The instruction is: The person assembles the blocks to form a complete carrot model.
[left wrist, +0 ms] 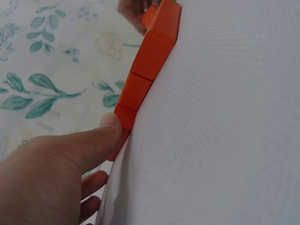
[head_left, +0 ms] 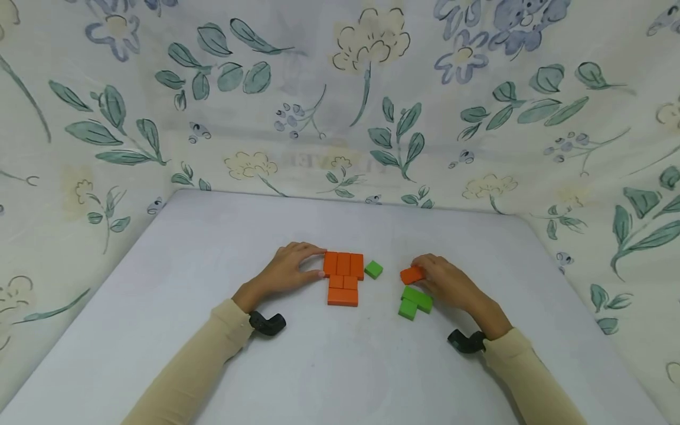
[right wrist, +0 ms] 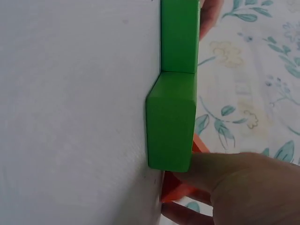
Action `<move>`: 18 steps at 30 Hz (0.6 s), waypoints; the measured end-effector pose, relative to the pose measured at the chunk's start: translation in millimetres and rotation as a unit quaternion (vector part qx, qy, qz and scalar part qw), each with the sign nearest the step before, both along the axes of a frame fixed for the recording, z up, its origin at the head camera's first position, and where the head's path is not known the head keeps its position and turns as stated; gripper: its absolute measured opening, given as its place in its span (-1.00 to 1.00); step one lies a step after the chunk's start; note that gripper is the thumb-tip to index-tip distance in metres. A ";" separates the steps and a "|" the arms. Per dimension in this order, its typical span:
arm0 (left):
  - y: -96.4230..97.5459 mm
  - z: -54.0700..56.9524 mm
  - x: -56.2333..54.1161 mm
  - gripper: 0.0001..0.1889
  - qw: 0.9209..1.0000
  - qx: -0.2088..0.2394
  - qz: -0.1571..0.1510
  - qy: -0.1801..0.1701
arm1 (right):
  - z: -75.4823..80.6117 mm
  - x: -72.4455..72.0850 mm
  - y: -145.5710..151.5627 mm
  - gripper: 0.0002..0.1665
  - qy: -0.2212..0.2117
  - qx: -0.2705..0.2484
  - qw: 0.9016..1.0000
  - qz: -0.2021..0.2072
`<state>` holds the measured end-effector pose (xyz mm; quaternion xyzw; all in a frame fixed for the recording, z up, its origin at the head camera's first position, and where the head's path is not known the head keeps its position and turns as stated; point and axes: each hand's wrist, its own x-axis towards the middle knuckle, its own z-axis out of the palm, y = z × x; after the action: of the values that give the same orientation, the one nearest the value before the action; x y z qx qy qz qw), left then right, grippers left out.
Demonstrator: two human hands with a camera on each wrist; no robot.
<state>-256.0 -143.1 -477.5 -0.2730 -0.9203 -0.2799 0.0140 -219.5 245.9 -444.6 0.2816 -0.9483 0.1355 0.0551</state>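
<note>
Hands (head_left: 287, 269) touch orange blocks (head_left: 344, 265) on white table (head_left: 319, 378)

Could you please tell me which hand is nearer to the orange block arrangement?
Left: the left hand touches the left edge of the orange block arrangement. The right hand is apart from it, to the right, past the lone green block.

Both sleeves (head_left: 192, 367) are beige — the wrist pieces (head_left: 265, 326) black and curved
</note>
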 end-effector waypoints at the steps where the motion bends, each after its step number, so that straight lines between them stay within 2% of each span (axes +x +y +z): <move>1: 0.3 0.2 0.4 -0.39 1.000 0.000 -0.001 -0.001 | 0.4 0.8 0.2 -0.58 -0.009 0.003 1.000 -0.014; 4: 1.6 1.8 1.9 -0.40 1.000 0.000 -0.002 -0.004 | 1.5 2.4 1.4 -0.59 -0.025 -0.003 0.999 -0.044; 7: 2.2 2.8 2.9 -0.40 1.000 -0.001 0.000 -0.003 | 1.1 1.8 3.8 -0.58 -0.026 -0.027 0.998 -0.043; 12: 1.5 3.0 3.3 -0.39 1.000 -0.006 0.002 -0.006 | -2.8 -1.9 8.0 -0.55 -0.015 -0.071 0.997 -0.010; 18: 0.2 2.2 2.2 -0.39 1.000 -0.008 0.002 -0.006 | -8.3 -4.5 11.4 -0.51 0.045 -0.079 0.996 0.027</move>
<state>-253.8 -142.9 -475.3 -0.2692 -0.9234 -0.2736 0.0072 -224.0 257.4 -452.9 0.3074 -0.9234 0.1986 0.1158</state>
